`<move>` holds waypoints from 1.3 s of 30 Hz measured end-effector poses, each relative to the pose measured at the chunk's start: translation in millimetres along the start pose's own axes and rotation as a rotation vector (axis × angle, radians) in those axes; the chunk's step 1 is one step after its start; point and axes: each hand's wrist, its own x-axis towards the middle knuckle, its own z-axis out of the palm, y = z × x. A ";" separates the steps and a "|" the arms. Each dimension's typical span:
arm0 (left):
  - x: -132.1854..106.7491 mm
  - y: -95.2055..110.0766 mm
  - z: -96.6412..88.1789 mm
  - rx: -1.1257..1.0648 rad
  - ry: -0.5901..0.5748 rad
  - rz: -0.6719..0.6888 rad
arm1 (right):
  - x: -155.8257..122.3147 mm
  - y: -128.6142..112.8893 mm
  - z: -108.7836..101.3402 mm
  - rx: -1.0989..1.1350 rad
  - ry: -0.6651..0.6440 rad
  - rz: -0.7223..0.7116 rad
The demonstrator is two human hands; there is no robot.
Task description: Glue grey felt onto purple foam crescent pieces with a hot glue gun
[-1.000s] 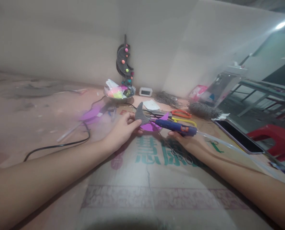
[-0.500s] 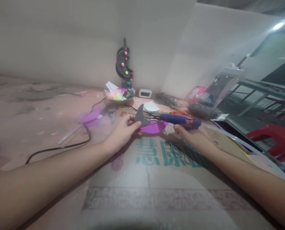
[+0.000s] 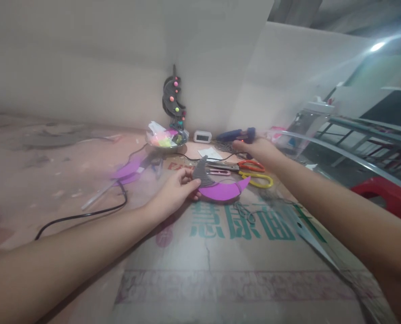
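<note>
My left hand (image 3: 186, 186) pinches a purple crescent-shaped card (image 3: 223, 191) by its left end. Grey yarn (image 3: 204, 174) covers that end in close rows, and a strand hangs off toward the cardboard. Further back on the right, my right hand (image 3: 254, 146) is closed round a blue glue gun (image 3: 234, 134), its nozzle pointing left. A small red light glows on the gun. From its rear a long clear rod runs off to the right. Orange-handled scissors (image 3: 254, 165), yellow-handled scissors (image 3: 259, 180) and pink snips (image 3: 219, 172) lie behind the card.
Printed cardboard (image 3: 207, 252) covers the table in front. At the back stand a bowl (image 3: 166, 140) of colourful bits, a small white digital clock (image 3: 202, 137) and a grey crescent ornament (image 3: 171, 96) with pompoms. A black cord (image 3: 82, 215) and another purple crescent (image 3: 129, 170) lie left.
My right hand has carried the glue gun back and up, away from the card, uncovering the scissors and snips. My left hand still holds the crescent in about the same place.
</note>
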 end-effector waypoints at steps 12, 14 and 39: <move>-0.5 1.5 0.6 -0.002 0.007 -0.015 | 41.8 26.7 51.5 -0.188 -0.188 0.075; -0.5 2.2 0.8 0.005 0.005 -0.018 | 41.2 27.2 48.4 -0.235 -0.186 0.058; -0.6 1.0 1.7 0.071 0.017 0.015 | -94.5 -31.8 17.8 -0.147 -0.276 -0.270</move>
